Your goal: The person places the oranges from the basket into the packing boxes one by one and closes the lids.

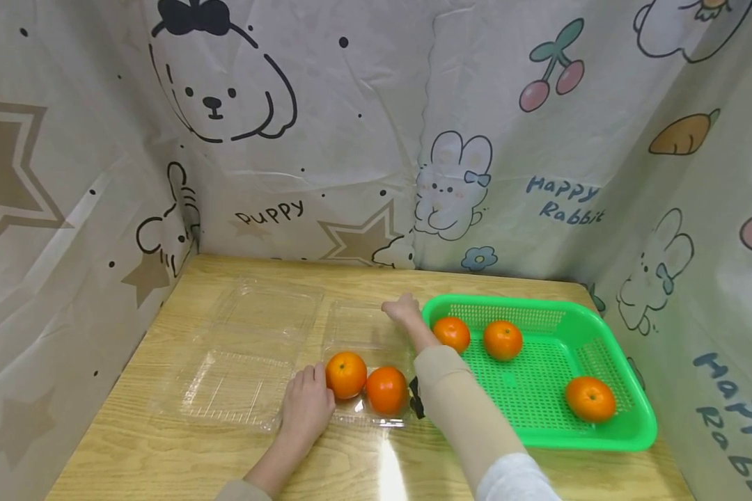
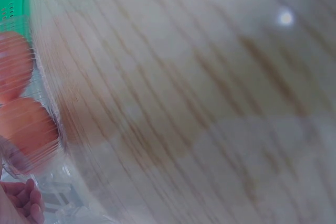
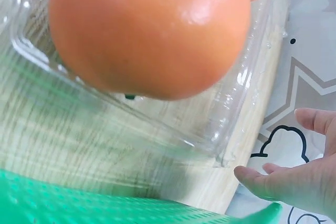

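Two oranges sit side by side in the near half of a clear plastic clamshell box, whose lid lies folded back. My left hand grips the left side of this box beside the left orange; in the left wrist view its fingers are curled near the plastic wall. Over the lid's far right side reaches my right hand. The right wrist view shows that hand with thumb and fingers apart, holding nothing, beyond the box's corner.
To the right stands a green plastic basket with three oranges in it. A second clear clamshell box lies unfolded at the left. Printed curtains enclose the wooden table at the back and sides.
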`<act>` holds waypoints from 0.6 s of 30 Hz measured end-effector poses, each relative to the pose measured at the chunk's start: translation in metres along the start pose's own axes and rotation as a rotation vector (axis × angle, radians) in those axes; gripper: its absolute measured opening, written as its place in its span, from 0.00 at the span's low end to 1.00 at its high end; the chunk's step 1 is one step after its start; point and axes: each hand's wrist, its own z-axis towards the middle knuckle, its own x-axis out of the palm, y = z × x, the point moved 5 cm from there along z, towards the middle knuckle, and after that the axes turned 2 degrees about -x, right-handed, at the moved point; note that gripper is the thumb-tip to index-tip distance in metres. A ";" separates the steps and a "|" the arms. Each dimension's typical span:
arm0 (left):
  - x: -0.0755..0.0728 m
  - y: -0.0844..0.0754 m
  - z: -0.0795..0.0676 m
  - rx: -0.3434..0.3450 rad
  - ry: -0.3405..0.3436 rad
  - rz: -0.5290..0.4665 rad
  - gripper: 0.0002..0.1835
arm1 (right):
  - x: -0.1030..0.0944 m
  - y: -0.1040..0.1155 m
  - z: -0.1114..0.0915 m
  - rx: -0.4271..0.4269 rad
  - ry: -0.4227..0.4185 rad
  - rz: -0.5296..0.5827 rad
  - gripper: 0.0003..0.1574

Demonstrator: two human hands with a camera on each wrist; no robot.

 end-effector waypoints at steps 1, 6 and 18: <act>0.000 0.000 0.000 -0.003 0.005 0.000 0.16 | 0.002 -0.001 0.001 0.008 0.002 0.001 0.46; 0.001 0.001 0.000 -0.020 0.037 -0.002 0.17 | 0.009 -0.007 0.002 0.048 0.011 0.013 0.47; 0.003 0.003 0.000 -0.024 0.049 -0.005 0.18 | 0.015 -0.014 0.002 0.076 0.001 -0.027 0.42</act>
